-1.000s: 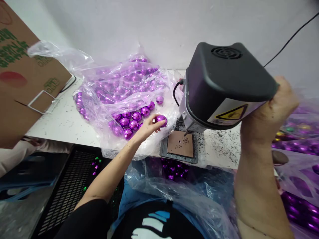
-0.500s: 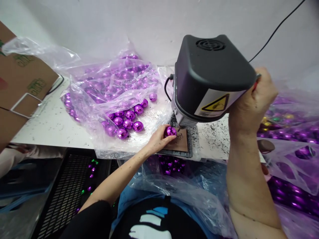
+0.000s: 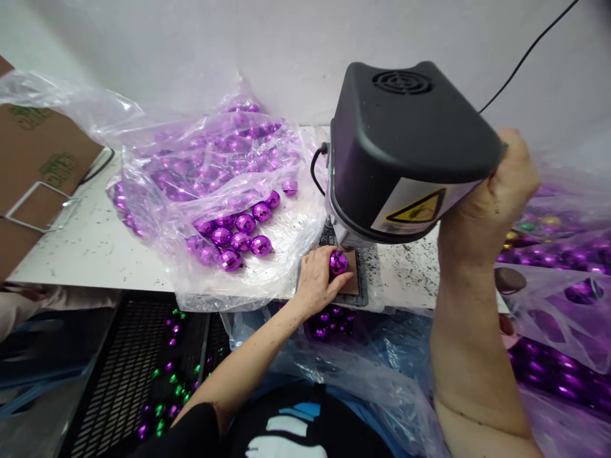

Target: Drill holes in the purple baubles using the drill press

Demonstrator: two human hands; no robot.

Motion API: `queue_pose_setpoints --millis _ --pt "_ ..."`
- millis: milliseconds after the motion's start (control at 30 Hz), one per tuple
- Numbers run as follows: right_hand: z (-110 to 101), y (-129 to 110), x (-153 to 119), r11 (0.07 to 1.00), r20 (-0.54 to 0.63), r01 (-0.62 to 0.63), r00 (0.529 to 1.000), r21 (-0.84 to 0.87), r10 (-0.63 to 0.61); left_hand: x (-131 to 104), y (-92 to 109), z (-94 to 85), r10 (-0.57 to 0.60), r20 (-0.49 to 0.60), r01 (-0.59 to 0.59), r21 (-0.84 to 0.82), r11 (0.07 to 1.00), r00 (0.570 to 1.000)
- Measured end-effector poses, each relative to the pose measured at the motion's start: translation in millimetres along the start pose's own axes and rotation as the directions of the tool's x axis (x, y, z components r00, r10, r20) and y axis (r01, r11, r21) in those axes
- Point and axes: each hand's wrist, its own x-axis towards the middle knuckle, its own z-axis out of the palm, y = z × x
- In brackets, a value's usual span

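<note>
A shiny purple faceted ball [image 3: 338,262] is held between the thumb and fingers of my left hand [image 3: 316,278]. It rests on a brown board [image 3: 354,284] that lies on the dark base of a bench drill press [image 3: 413,137]. The tool end of the press comes down right at the top of the ball; the housing hides part of it. My right hand [image 3: 510,181] is closed at the right side of the housing, around the press handle, which is mostly hidden behind the hand and the black cover.
Left of the press, a clear plastic bag [image 3: 167,232] spills several purple balls [image 3: 245,224] onto the white table [image 3: 62,264]. Cardboard box [image 3: 35,165] at far left. Black crate [image 3: 109,375] below with purple and green beads. More bagged purple balls [image 3: 563,375] at right. Dark shavings litter the tabletop.
My left hand has brought the ball a little right and nearer, under the tool. The press head sits slightly lower, and my right hand has shifted a bit down and right.
</note>
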Motion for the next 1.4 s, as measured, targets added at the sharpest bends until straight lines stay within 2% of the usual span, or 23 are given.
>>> queue_pose_setpoints --millis 167,333,433,533,600,733,800,900,1000,1167,1400 --pt "1.5 0.1 -2.0 0.997 -0.017 0.015 1.0 0.069 -0.014 0.0 0.1 2.8 -0.032 0.004 0.032 -0.009 0.999 0.999" --pt "-5.2 -2.1 -0.2 0.994 0.056 -0.077 0.996 0.082 0.073 -0.3 1.1 2.7 -0.027 -0.02 0.027 -0.014 1.0 0.999" --pt "-15.8 -4.2 -7.5 0.998 0.062 -0.057 0.997 0.03 0.055 -0.8 2.6 2.1 -0.034 -0.024 0.034 -0.004 0.999 0.999" --pt "-28.3 -6.0 -29.0 0.995 0.021 -0.034 0.999 -0.091 0.036 -1.0 3.3 1.7 -0.032 -0.007 0.032 0.002 0.999 0.999" --pt "-34.2 -7.0 -48.2 0.989 -0.028 0.027 0.999 -0.143 -0.031 -0.9 2.8 2.2 -0.031 0.0 0.031 0.001 1.0 1.0" --pt "-34.0 -7.6 -80.7 0.984 -0.005 0.147 0.989 -0.098 -0.148 -0.8 0.5 3.9 -0.042 0.02 0.041 0.003 0.999 0.999" --pt "-29.3 -5.6 -90.0 0.978 -0.012 0.187 0.982 -0.095 -0.189 -0.8 -0.7 4.5 -0.037 0.024 0.037 0.008 0.999 0.999" --pt "-22.5 -0.2 -97.9 0.964 -0.082 0.251 0.963 -0.085 -0.258 -0.8 -1.5 4.4 -0.025 0.018 0.024 0.014 1.0 1.0" --pt "-19.6 2.8 -103.8 0.972 -0.123 0.221 0.966 -0.078 -0.229 -0.4 -1.4 3.5 -0.016 0.003 0.016 0.017 1.0 1.0" --pt "-20.3 2.7 -114.5 0.993 -0.096 0.11 0.989 -0.044 -0.114 1.0 -1.1 3.3 -0.008 -0.02 0.008 0.019 1.0 1.0" --pt "-15.1 14.0 -121.6 0.99 -0.115 0.118 0.987 0.072 -0.109 0.3 -1.5 6.6 -0.02 -0.025 0.02 -0.021 1.0 0.999"
